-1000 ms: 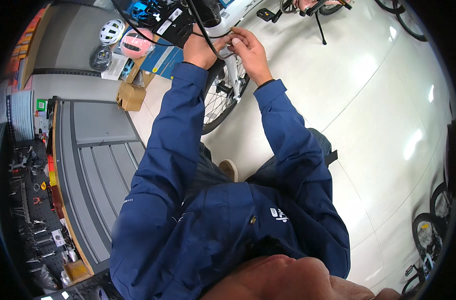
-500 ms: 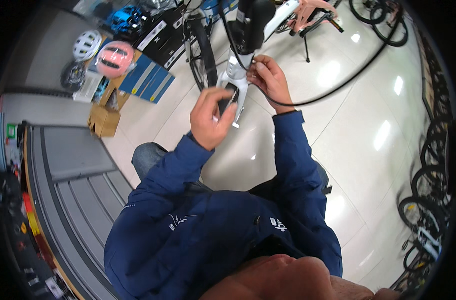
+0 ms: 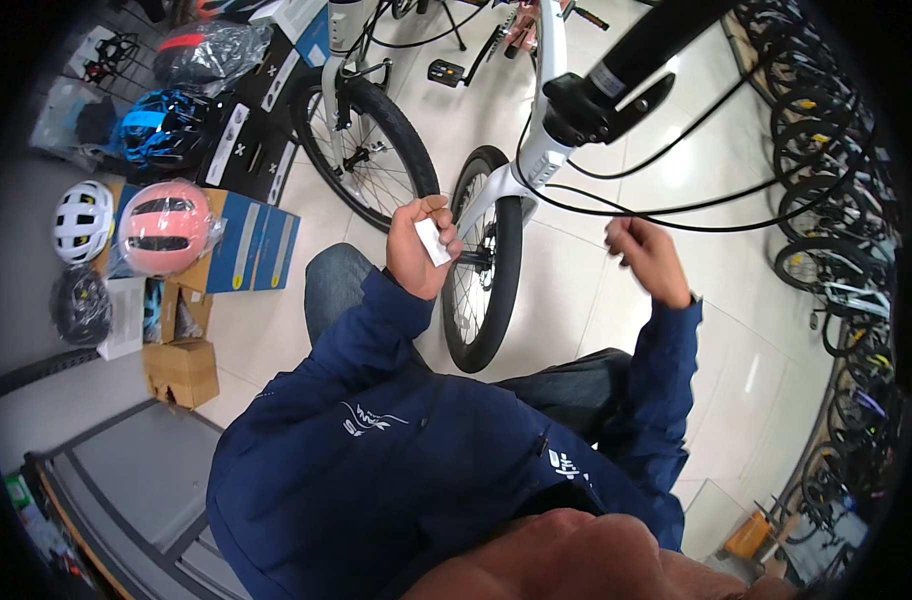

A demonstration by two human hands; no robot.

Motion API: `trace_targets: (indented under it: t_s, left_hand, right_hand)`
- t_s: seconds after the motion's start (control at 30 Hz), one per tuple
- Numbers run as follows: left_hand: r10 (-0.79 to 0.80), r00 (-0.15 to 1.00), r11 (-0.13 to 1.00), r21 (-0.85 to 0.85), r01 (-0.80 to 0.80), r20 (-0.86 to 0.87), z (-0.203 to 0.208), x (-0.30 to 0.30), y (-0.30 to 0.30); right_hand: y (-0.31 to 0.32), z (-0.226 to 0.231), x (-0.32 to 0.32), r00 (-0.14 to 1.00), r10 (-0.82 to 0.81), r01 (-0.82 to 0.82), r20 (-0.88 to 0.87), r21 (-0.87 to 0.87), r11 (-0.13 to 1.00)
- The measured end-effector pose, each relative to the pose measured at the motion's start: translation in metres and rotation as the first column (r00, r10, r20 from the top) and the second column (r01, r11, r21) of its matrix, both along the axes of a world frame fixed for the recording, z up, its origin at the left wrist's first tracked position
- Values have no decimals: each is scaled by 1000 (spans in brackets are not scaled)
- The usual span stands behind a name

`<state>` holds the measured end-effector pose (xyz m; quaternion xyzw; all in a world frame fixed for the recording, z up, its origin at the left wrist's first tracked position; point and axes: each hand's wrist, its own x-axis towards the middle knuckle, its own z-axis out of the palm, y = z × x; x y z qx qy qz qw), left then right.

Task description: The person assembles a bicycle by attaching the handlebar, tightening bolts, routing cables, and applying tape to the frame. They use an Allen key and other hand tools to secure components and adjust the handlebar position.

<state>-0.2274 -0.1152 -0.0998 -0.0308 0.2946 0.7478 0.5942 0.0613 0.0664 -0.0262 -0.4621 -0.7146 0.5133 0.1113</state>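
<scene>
A white bicycle (image 3: pixel 536 165) stands in front of me. Its black-tyred front wheel (image 3: pixel 513 285) and white fork (image 3: pixel 492 190) come between my hands. My left hand (image 3: pixel 412 254) is closed on a small white piece (image 3: pixel 434 243), flat like folded paper or a tag, just left of the fork. To the right of the wheel, my right hand (image 3: pixel 654 262) hangs apart from the bicycle with its fingers curled in. Whether anything is inside those fingers is hidden. Black cables (image 3: pixel 666 211) loop from the handlebar above that hand.
A second bicycle's front wheel (image 3: pixel 416 150) stands close on the left. Helmets, among them a pink one (image 3: pixel 164 225) and a white one (image 3: pixel 83 222), rest by boxes (image 3: pixel 259 245). A grey cabinet (image 3: pixel 136 490) is at lower left. Several bicycles (image 3: pixel 826 255) line the right side.
My right hand has come off the bicycle's head tube and moved right and down. My left hand now shows the white piece. The view has shifted, bringing the front wheel into sight.
</scene>
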Motion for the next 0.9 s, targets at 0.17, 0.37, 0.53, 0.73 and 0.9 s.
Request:
trace_targets:
  t_s: [0.17,0.37,0.53,0.73,0.9]
  left_hand:
    - [-77,981,988,144,51,179,13,1,13]
    - [-169,965,963,244,117,203,38,1,5]
    - [-251,955,941,269,203,156,32,-11,-7]
    - [-261,942,945,256,205,210,22,-11,-15]
    - [-301,945,905,350,240,130,18,-20,-24]
  right_hand:
    - [-117,31,-61,965,118,-132,-235,-41,990]
    - [-157,22,-137,964,166,-99,-209,296,950]
    - [-156,14,-145,962,202,-138,-185,311,940]
    - [-158,1,-153,964,116,-48,-238,274,960]
    - [-165,-6,-157,901,-260,262,-348,-41,964]
